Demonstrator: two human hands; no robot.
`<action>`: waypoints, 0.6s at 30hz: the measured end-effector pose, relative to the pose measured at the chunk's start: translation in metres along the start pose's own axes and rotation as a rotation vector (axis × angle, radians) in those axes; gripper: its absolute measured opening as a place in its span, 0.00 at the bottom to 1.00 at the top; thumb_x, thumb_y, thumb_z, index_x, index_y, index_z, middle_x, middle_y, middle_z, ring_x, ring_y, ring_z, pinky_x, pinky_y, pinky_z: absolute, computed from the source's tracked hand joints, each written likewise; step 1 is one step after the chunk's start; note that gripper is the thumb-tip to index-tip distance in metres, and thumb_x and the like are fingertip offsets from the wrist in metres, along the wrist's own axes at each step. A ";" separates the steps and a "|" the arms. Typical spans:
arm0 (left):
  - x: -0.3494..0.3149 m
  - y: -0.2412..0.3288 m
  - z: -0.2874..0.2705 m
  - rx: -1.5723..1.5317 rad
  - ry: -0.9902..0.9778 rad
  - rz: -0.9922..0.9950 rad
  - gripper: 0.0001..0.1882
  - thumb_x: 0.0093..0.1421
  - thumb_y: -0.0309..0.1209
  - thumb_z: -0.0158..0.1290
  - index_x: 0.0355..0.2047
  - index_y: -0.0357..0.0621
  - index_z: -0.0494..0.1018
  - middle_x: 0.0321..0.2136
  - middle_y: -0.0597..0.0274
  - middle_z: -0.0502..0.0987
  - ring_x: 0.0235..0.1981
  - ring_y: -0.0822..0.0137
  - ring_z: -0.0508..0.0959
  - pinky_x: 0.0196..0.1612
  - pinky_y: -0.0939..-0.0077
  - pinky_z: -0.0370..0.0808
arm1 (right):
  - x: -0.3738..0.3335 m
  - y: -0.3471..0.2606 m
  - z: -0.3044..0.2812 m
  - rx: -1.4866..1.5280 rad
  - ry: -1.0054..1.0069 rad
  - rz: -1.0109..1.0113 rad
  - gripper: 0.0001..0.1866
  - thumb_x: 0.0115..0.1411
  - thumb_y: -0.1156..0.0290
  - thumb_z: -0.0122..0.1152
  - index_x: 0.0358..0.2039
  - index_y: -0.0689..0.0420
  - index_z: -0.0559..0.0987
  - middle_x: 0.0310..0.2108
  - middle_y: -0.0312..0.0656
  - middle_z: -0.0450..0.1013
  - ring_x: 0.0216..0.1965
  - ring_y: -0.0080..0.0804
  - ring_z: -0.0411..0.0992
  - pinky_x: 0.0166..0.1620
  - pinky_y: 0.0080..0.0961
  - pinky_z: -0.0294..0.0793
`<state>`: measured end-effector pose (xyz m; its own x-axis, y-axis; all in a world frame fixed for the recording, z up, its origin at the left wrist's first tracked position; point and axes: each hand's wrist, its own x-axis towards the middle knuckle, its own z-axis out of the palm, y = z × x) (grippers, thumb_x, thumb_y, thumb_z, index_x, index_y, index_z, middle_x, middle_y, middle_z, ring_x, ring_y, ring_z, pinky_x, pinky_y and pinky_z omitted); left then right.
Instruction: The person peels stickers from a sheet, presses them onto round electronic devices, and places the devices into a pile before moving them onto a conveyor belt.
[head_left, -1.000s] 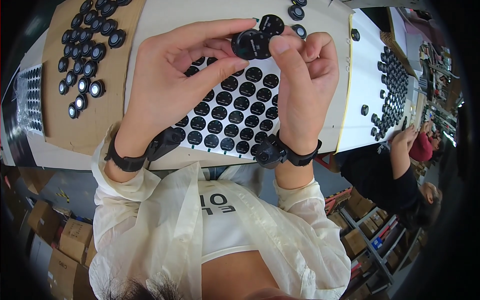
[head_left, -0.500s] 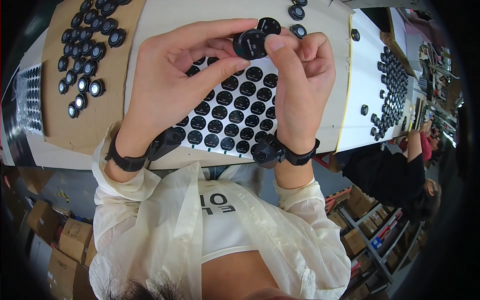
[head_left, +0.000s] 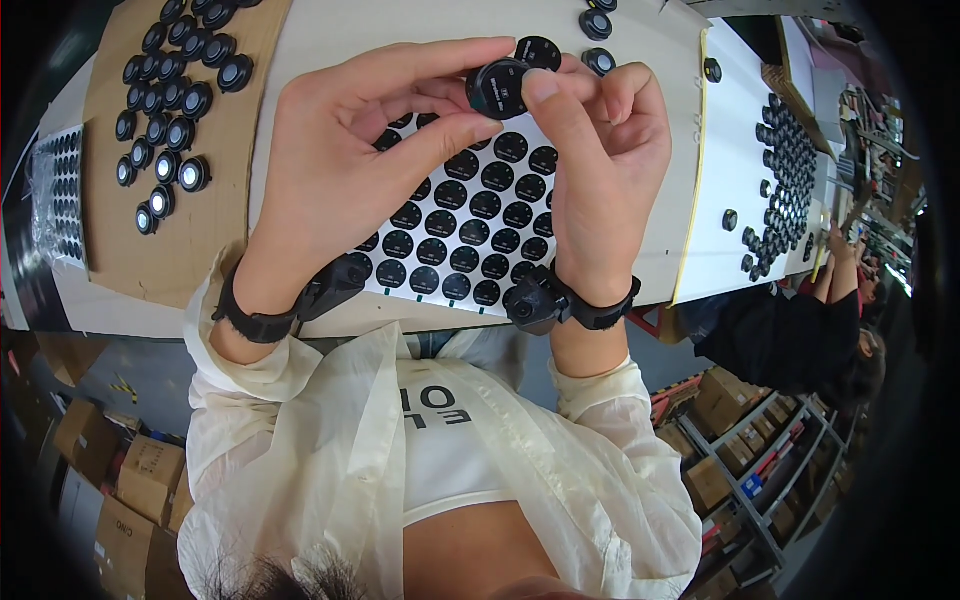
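Between the thumb and fingers of my left hand (head_left: 345, 140) is a round black disc-shaped device (head_left: 494, 92), its dark printed face showing. My right hand (head_left: 610, 140) is closed at its right side, the thumb pressed on the edge of that face. Another round black piece (head_left: 540, 53) shows just behind it, by my right fingers; whether it is a loose label or a second device I cannot tell. Below both hands lies a white sheet of round black stickers (head_left: 464, 259), partly covered by my hands and wrists. Both wrists carry black strapped cameras.
Several black round devices (head_left: 180, 135) stand on brown cardboard (head_left: 215, 235) at the left, beside another sticker sheet (head_left: 68, 190). A few more (head_left: 596, 26) sit at the far edge. Many others (head_left: 785, 190) crowd a white surface at right. A co-worker in black (head_left: 775, 335) is beyond.
My right thumb has shifted slightly left on the disc's face, while my left hand keeps its place. At the right, the co-worker's arm and body have moved.
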<state>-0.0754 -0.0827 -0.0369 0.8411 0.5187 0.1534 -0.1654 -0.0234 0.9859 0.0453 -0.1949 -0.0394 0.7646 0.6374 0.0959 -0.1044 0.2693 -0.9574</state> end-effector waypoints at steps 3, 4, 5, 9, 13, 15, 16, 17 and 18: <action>-0.001 -0.002 -0.001 0.033 -0.002 0.004 0.23 0.52 0.11 0.54 0.50 0.30 0.70 0.48 0.50 0.74 0.41 0.71 0.75 0.46 0.76 0.77 | 0.002 0.000 -0.001 -0.065 -0.028 -0.009 0.21 0.47 0.82 0.67 0.24 0.53 0.60 0.25 0.42 0.77 0.39 0.24 0.67 0.53 0.28 0.61; -0.001 -0.003 -0.001 0.048 -0.005 0.005 0.23 0.52 0.11 0.54 0.50 0.31 0.70 0.47 0.51 0.74 0.40 0.72 0.75 0.46 0.76 0.77 | 0.002 0.001 -0.002 -0.099 -0.041 -0.014 0.21 0.46 0.82 0.68 0.23 0.53 0.60 0.25 0.42 0.77 0.39 0.25 0.67 0.53 0.28 0.61; -0.001 -0.004 -0.002 0.049 -0.004 0.004 0.23 0.52 0.11 0.54 0.50 0.31 0.70 0.47 0.51 0.74 0.40 0.72 0.75 0.46 0.76 0.77 | 0.002 0.001 -0.002 -0.098 -0.041 -0.013 0.21 0.46 0.82 0.68 0.23 0.53 0.60 0.25 0.42 0.77 0.39 0.25 0.67 0.53 0.28 0.61; -0.001 -0.006 -0.002 0.059 0.004 -0.010 0.23 0.51 0.12 0.55 0.50 0.35 0.72 0.47 0.53 0.74 0.39 0.74 0.74 0.45 0.79 0.77 | 0.003 0.002 -0.003 -0.172 -0.049 -0.022 0.22 0.45 0.82 0.68 0.20 0.53 0.60 0.23 0.41 0.77 0.38 0.25 0.68 0.51 0.28 0.63; 0.000 -0.005 -0.002 0.056 0.016 -0.007 0.20 0.53 0.14 0.55 0.48 0.35 0.73 0.45 0.55 0.76 0.39 0.75 0.75 0.44 0.81 0.76 | 0.005 0.006 -0.005 -0.330 -0.068 -0.197 0.22 0.45 0.81 0.69 0.19 0.52 0.60 0.23 0.41 0.77 0.38 0.25 0.69 0.49 0.29 0.65; 0.001 -0.005 -0.003 -0.001 0.049 -0.098 0.18 0.55 0.16 0.55 0.48 0.35 0.73 0.44 0.56 0.77 0.39 0.75 0.76 0.44 0.82 0.76 | 0.004 0.005 -0.004 -0.407 -0.072 -0.253 0.21 0.44 0.81 0.70 0.19 0.54 0.61 0.22 0.40 0.77 0.39 0.27 0.70 0.49 0.29 0.66; 0.001 -0.005 -0.004 -0.030 0.066 -0.144 0.17 0.55 0.17 0.55 0.47 0.35 0.74 0.43 0.56 0.77 0.38 0.75 0.77 0.44 0.82 0.76 | 0.003 0.005 -0.004 -0.446 -0.074 -0.281 0.21 0.43 0.81 0.71 0.19 0.54 0.62 0.22 0.40 0.78 0.39 0.28 0.71 0.49 0.29 0.67; 0.002 -0.004 -0.004 -0.028 0.066 -0.142 0.17 0.55 0.17 0.55 0.47 0.35 0.74 0.43 0.56 0.77 0.38 0.75 0.77 0.44 0.82 0.76 | 0.002 0.006 -0.002 -0.445 -0.075 -0.283 0.21 0.43 0.81 0.71 0.19 0.54 0.62 0.22 0.40 0.78 0.39 0.28 0.71 0.49 0.29 0.67; 0.002 -0.004 -0.004 -0.025 0.075 -0.122 0.17 0.56 0.17 0.55 0.47 0.35 0.74 0.42 0.55 0.78 0.38 0.74 0.77 0.44 0.82 0.76 | 0.000 0.009 0.000 -0.526 -0.058 -0.384 0.20 0.44 0.82 0.70 0.21 0.55 0.63 0.24 0.42 0.78 0.40 0.28 0.71 0.50 0.30 0.66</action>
<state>-0.0751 -0.0776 -0.0406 0.8150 0.5789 0.0259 -0.0775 0.0646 0.9949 0.0446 -0.1925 -0.0475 0.6483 0.6079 0.4583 0.5061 0.1056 -0.8560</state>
